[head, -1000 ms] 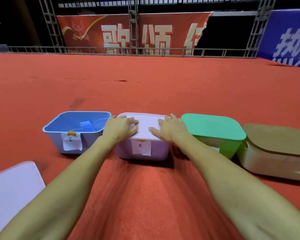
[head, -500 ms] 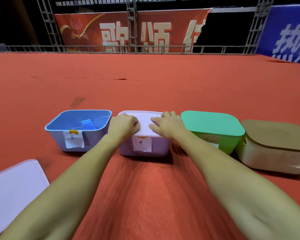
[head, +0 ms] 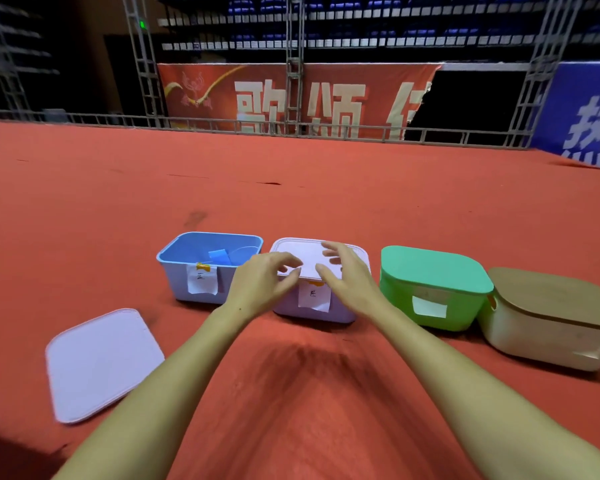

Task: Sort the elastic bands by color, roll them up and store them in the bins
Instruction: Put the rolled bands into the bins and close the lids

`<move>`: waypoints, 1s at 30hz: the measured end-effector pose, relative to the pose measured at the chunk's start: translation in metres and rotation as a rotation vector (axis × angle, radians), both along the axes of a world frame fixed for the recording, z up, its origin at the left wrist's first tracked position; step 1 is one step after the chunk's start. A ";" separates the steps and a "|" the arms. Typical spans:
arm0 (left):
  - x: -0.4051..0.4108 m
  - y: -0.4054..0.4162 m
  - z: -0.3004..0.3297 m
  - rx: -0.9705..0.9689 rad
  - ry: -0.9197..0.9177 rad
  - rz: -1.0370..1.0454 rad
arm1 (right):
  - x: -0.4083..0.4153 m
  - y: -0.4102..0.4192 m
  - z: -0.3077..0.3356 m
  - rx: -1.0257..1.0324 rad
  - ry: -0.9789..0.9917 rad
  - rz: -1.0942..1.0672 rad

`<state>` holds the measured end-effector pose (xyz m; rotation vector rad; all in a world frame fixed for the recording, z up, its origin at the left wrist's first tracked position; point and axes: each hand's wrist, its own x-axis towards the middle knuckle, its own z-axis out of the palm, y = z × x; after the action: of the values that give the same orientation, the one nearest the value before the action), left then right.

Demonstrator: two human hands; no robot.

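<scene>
Both hands have lifted off the purple bin's lid (head: pixel 303 252) since a second ago. The left hand (head: pixel 264 282) and right hand (head: pixel 343 271) hover above it, fingers relaxed, grasping nothing. Four bins in one row across the carpet (head: pixel 291 188): blue bin (head: pixel 174 271) uncovered, purple bin (head: pixel 340 313), green bin (head: pixel 430 292), beige bin (head: pixel 548 327) covered. One loose lid (head: pixel 101 365) lies front left. A blue band (head: pixel 220 256) lies in the blue bin; its axis cannot be told.

red carpet (head: pixel 326 202), four bins (head: pixel 433 289), loose lid (head: pixel 101 365)
</scene>
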<state>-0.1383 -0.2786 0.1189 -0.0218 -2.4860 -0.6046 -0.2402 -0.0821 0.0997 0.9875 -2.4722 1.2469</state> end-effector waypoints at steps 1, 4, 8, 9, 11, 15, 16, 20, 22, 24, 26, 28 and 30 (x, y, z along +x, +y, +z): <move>0.012 -0.002 0.001 0.020 0.032 0.003 | 0.011 -0.003 0.001 -0.031 0.007 0.026; 0.049 -0.012 -0.001 0.067 0.087 0.012 | 0.045 -0.015 -0.004 -0.142 0.004 0.079; 0.098 -0.028 -0.014 0.076 0.124 0.071 | 0.084 -0.036 -0.017 -0.196 0.003 0.124; 0.109 -0.035 -0.019 0.067 0.123 0.093 | 0.092 -0.043 -0.022 -0.198 -0.005 0.138; 0.127 -0.053 -0.033 0.073 0.092 0.121 | 0.106 -0.058 -0.033 -0.200 -0.041 0.169; 0.151 -0.104 -0.069 0.071 -0.039 0.244 | 0.127 -0.092 -0.056 -0.193 -0.113 0.210; 0.156 -0.118 -0.080 0.049 -0.094 0.289 | 0.132 -0.099 -0.060 -0.185 -0.133 0.220; 0.170 -0.170 -0.131 -0.053 -0.354 0.444 | 0.142 -0.122 -0.078 -0.135 -0.212 0.266; 0.173 -0.185 -0.151 -0.086 -0.391 0.460 | 0.144 -0.130 -0.086 -0.119 -0.236 0.283; 0.174 -0.189 -0.159 -0.102 -0.367 0.466 | 0.147 -0.136 -0.091 -0.102 -0.255 0.289; 0.173 -0.189 -0.163 -0.192 -0.303 0.460 | 0.148 -0.140 -0.095 -0.092 -0.271 0.290; 0.172 -0.181 -0.162 -0.323 -0.234 0.444 | 0.150 -0.143 -0.097 -0.089 -0.274 0.288; 0.171 -0.166 -0.154 -0.435 -0.163 0.400 | 0.150 -0.147 -0.101 -0.082 -0.270 0.287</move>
<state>0.0327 -0.4441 -0.0354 0.3604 -2.6254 0.1078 -0.0903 -0.2289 -0.0016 1.2614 -2.5115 1.6560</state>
